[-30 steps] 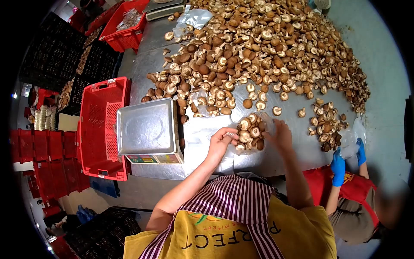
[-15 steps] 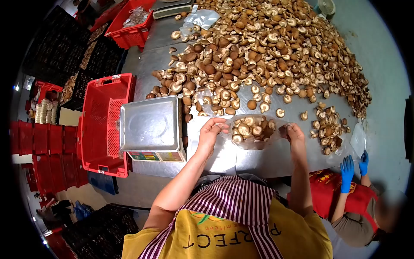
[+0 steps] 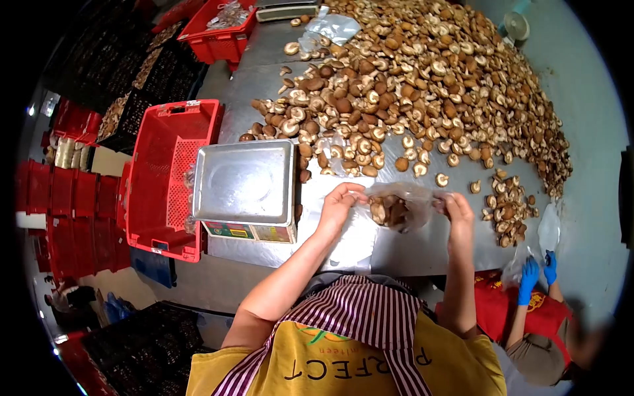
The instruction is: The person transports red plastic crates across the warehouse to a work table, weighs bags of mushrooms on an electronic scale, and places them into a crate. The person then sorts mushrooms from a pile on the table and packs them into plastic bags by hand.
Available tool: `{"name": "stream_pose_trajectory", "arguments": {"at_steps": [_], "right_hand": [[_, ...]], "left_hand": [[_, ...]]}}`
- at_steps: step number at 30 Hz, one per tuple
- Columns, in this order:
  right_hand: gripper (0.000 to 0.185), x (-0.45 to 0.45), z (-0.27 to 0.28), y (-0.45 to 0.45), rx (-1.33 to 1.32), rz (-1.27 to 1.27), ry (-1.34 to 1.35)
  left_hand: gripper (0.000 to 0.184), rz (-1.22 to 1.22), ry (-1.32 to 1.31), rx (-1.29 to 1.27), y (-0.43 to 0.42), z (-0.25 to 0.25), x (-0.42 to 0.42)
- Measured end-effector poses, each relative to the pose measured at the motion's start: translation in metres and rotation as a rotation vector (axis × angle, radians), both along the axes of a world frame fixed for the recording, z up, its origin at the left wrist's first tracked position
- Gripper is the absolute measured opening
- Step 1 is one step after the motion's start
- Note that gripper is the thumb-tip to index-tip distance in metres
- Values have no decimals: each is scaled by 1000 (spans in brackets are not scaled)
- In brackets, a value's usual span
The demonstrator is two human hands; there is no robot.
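Between my two hands hangs a clear plastic bag point(image 3: 417, 198) with shiitake mushrooms point(image 3: 389, 210) bunched inside it. My left hand point(image 3: 338, 206) pinches one upper corner of the bag, fingers closed. At the opposite corner, my right hand point(image 3: 457, 210) grips the plastic with curled fingers. The bag is off to the right of a scale point(image 3: 246, 178) with a bare metal pan. Beyond the bag, loose shiitake mushrooms point(image 3: 422, 86) spread in a large heap across the metal table point(image 3: 422, 254).
Left of the scale stands a red crate point(image 3: 152, 198) with a few packed bags along its side. A small mushroom pile point(image 3: 508, 208) lies to the right. Near it, a co-worker's blue-gloved hands point(image 3: 528, 280) are at a plastic bag. Another red crate point(image 3: 221, 39) is at the back left.
The bag has tipped and bunched up, so fewer mushrooms show and they sit toward its left side. The co-worker's gloved hands have moved lower. My view has shifted slightly.
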State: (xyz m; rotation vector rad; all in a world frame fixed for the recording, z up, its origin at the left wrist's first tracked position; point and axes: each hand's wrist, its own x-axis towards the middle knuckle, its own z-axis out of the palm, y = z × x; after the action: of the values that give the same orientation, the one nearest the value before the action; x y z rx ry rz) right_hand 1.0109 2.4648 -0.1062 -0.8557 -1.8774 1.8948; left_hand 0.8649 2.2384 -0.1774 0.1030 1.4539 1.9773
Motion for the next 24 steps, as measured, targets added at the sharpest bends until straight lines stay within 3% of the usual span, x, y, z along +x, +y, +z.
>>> {"name": "stream_pose_trajectory", "arguments": {"at_steps": [5,8,16,19,24], "right_hand": [[18,-8,35,-30,-43,-68,100],[18,-35,73,-57,-10,-56,153],[13,-133,100,-163,-231,244,324],[14,-163,87,-203,-295,271,322],[14,-199,25,-241,-374,341,132]], "left_hand": [[18,-17,94,113,-20,75,-5],[16,98,228,215,-46,112,-30],[21,381,571,58,-183,175,-121],[26,421,640,-49,-238,159,-137],[31,371,512,-254,-300,84,-146]]}}
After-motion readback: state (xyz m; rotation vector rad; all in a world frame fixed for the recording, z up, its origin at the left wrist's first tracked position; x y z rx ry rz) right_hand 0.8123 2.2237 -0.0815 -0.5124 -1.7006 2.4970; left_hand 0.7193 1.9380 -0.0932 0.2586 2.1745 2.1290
